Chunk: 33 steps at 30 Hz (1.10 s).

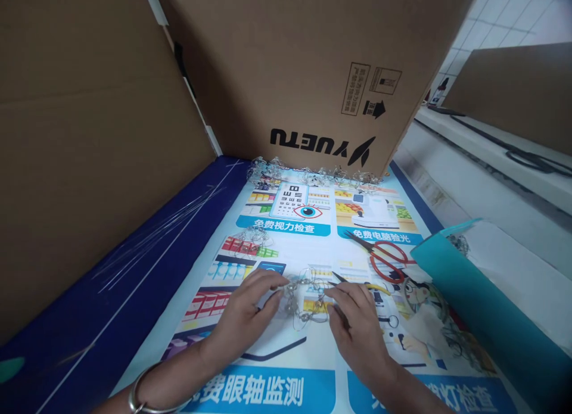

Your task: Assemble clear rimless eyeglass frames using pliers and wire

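My left hand (pixel 245 318) and my right hand (pixel 357 327) rest on a printed poster (pixel 286 235) and meet over a small tangle of thin silver wire loops (pixel 304 298). The left fingers pinch the left end of the wire piece. The right hand is closed on small pliers (pixel 340 279) with yellow handles, the dark tip pointing at the wire. A metal bangle (pixel 138 393) sits on my left wrist.
Red-handled scissors (pixel 384 260) lie right of my hands. A teal folder (pixel 473 301) stands at the right with wire bits beside it. Large cardboard boxes (pixel 313 74) wall the back and left. Straight wires (pixel 165 229) lie on the blue strip; finished wire pieces (pixel 308 174) line the box's foot.
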Each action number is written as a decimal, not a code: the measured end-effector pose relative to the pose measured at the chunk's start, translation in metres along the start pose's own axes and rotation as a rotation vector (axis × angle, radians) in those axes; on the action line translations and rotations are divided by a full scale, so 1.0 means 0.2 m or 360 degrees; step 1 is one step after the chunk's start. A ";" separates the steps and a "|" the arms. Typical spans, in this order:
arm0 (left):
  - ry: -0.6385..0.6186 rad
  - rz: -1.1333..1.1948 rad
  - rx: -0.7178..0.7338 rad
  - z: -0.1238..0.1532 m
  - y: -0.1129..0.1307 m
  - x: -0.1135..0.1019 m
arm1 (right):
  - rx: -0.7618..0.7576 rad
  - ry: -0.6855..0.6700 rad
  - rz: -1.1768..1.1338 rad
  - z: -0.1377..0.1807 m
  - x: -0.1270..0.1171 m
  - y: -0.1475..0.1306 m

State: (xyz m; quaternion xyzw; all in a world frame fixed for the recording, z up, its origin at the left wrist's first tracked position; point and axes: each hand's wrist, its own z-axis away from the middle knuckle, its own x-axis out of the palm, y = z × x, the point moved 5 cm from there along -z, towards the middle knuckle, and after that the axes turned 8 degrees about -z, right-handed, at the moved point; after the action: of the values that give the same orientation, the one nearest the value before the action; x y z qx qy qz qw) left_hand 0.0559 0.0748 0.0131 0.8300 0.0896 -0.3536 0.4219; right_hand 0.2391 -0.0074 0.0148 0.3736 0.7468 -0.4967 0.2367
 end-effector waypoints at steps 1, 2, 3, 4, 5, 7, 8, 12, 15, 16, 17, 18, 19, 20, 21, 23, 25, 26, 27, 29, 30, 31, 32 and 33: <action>0.0018 -0.0031 -0.0066 -0.01 -0.02 -0.01 | 0.0020 0.0024 0.0035 0.00 0.00 0.01; 0.0025 -0.0066 -0.0121 -0.01 -0.03 -0.02 | 0.0034 0.0038 0.0069 0.00 0.00 0.02; 0.0027 -0.0104 -0.0162 -0.02 -0.04 -0.02 | 0.0044 0.0039 0.0098 0.00 0.00 0.02; 0.0024 -0.0142 -0.0192 -0.02 -0.05 -0.02 | 0.0051 0.0030 0.0121 0.00 0.00 0.03; 0.0024 -0.0176 -0.0209 -0.02 -0.06 -0.02 | 0.0050 0.0021 0.0138 0.00 0.01 0.03; 0.0005 -0.0221 -0.0211 -0.02 -0.07 -0.02 | 0.0050 0.0001 0.0157 0.00 0.01 0.03; -0.0017 -0.0227 -0.0202 -0.02 -0.07 -0.01 | 0.0051 -0.0007 0.0160 0.00 0.01 0.04; -0.0064 -0.0243 -0.0129 -0.02 -0.07 0.01 | 0.0008 -0.0027 0.0106 0.00 0.01 0.03; -0.0040 -0.0262 0.0046 -0.01 -0.03 0.01 | -0.0070 -0.0067 0.0020 0.00 0.02 0.01; -0.0062 -0.0241 0.0125 -0.01 0.00 0.01 | -0.0089 -0.0087 -0.0003 0.00 0.02 0.00; -0.0098 -0.0209 0.0198 0.00 0.02 0.01 | -0.0101 -0.0107 -0.0018 0.00 0.02 -0.01; -0.0150 -0.0176 0.0261 0.00 0.04 0.02 | -0.0109 -0.0125 -0.0029 -0.01 0.02 -0.02; -0.0206 -0.0149 0.0315 0.00 0.05 0.02 | -0.0114 -0.0142 -0.0033 -0.01 0.02 -0.03; -0.0255 -0.0131 0.0355 0.01 0.07 0.03 | -0.0119 -0.0162 -0.0034 -0.01 0.02 -0.04; -0.0292 -0.0120 0.0381 0.01 0.08 0.04 | -0.0126 -0.0182 -0.0031 -0.01 0.02 -0.05; -0.0330 -0.0104 0.0413 0.01 0.09 0.05 | -0.0140 -0.0224 -0.0021 -0.02 0.02 -0.06; -0.0332 -0.0090 0.0433 0.01 0.09 0.05 | -0.0156 -0.0269 -0.0027 -0.02 0.02 -0.07; -0.0334 -0.0084 0.0438 0.01 0.09 0.05 | -0.0163 -0.0286 -0.0038 -0.02 0.02 -0.07; -0.0335 -0.0076 0.0443 0.01 0.09 0.05 | -0.0167 -0.0300 -0.0049 -0.02 0.02 -0.07; -0.0349 -0.0065 0.0446 0.01 0.08 0.05 | -0.0163 -0.0325 -0.0066 -0.02 0.02 -0.07; -0.0351 -0.0060 0.0451 0.01 0.08 0.05 | -0.0155 -0.0336 -0.0070 -0.02 0.03 -0.07; -0.0349 -0.0057 0.0456 0.01 0.08 0.05 | -0.0151 -0.0349 -0.0075 -0.02 0.03 -0.07; -0.0341 -0.0058 0.0462 0.01 0.08 0.05 | -0.0149 -0.0357 -0.0081 -0.02 0.03 -0.07; -0.0330 -0.0059 0.0467 0.01 0.08 0.05 | -0.0148 -0.0361 -0.0089 -0.02 0.03 -0.07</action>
State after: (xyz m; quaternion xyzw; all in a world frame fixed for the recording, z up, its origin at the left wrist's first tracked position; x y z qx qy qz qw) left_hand 0.0687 0.0613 0.0155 0.8400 0.0084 -0.4543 0.2967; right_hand 0.2245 -0.0051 0.0190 0.2827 0.7476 -0.5070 0.3229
